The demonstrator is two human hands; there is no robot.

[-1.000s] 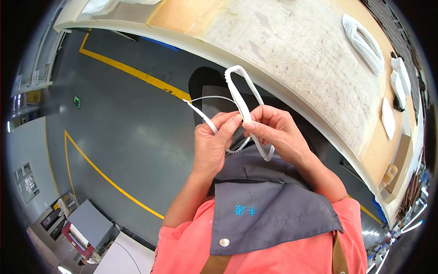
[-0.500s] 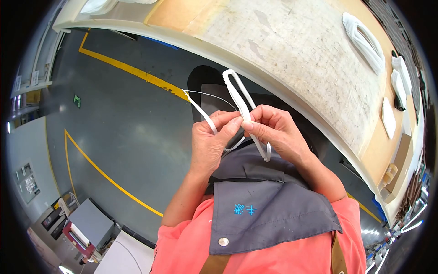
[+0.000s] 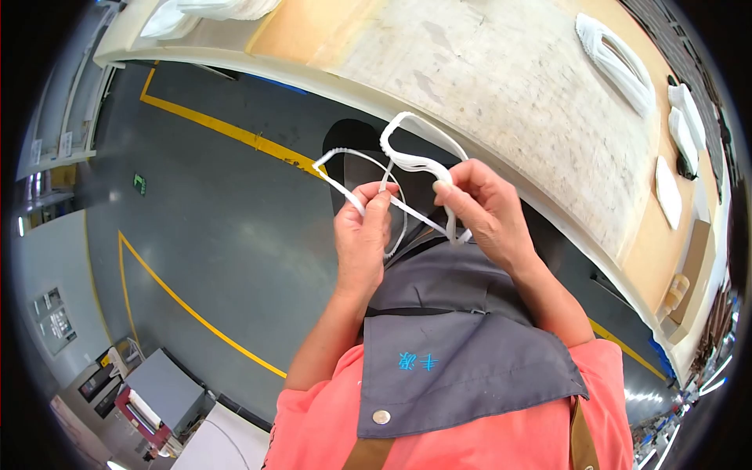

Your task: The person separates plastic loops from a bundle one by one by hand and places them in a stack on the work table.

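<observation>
In front of my lap, my left hand (image 3: 363, 235) pinches a thin white band loop (image 3: 341, 189) with a finely toothed edge. My right hand (image 3: 489, 210) is closed on a thicker bundle of white band loops (image 3: 421, 163), which arches up and bends over between the hands. A flat strip of band crosses the gap between the two hands. The loops hang in the air in front of the table's near edge. Whether the two sets are joined cannot be made out.
The curved worktable (image 3: 501, 86) spans the top and right. On it lie a white band bundle (image 3: 615, 64), a white pad-like piece (image 3: 667, 192) and a cardboard box (image 3: 692, 274). A grey apron (image 3: 462, 376) covers my lap. Yellow lines (image 3: 200, 119) mark the floor.
My hands have moved apart, the right one going right and slightly up. The left loop has opened wider, and the right bundle now bends over and spreads.
</observation>
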